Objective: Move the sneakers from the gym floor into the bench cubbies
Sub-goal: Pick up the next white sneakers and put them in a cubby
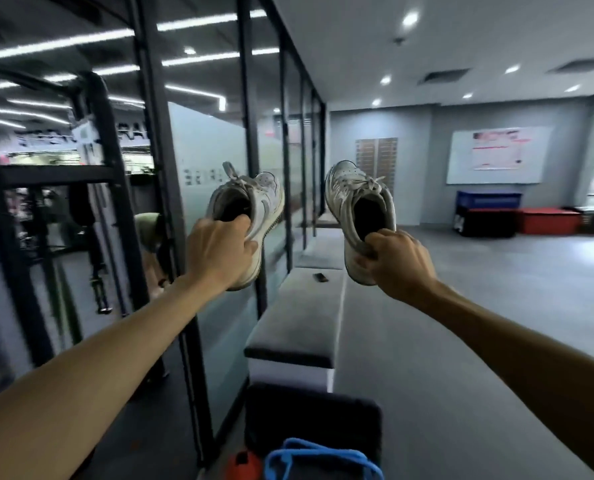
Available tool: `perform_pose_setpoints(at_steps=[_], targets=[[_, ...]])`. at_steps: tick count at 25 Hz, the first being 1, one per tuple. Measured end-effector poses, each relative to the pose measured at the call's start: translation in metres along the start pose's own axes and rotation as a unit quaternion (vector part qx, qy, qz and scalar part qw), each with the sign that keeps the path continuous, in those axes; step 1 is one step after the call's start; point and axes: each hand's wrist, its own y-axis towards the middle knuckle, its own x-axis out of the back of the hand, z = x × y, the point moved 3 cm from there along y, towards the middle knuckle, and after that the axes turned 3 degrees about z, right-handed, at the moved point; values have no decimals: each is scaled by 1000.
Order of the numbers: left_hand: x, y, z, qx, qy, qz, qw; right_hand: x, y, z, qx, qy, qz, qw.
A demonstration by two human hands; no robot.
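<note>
Item: pair of white sneakers, both off the gym floor [479,323] and carried in the air, neither yet stowed

Left sneaker [250,209]: held by the left hand [219,254], fingers curled round the heel collar, thumb side at the opening; toe points up and away. Smooth white upper, grey laces, thick ridged pale sole, dark lining

Right sneaker [358,209]: pinched at the heel by the right hand [397,261], fingers closed on the collar; toe raised. Same make by appearance, scuffed, laces loosely tied

Bench [299,327]: long, grey padded top, soft matte cover, running along the glass partition [219,306]; a small dark object [321,277] lies near its far edge. Cubbies not discernible from this angle

Progress, as judged: pick-up done; carrying under way; placing both shoes into cubbies remains

Also present: blue strap [309,455] and red item [243,465] at the bottom edge of view
</note>
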Motion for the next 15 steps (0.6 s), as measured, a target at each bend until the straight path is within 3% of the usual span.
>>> perform_pose_setpoints(at_steps=[9, 15], targets=[[-97, 93, -293, -63, -145, 4, 987, 111, -33, -276, -85, -102, -26, 991], [-153, 160, -451, -90, -192, 0, 977, 147, -31, -430, -113, -135, -45, 983]])
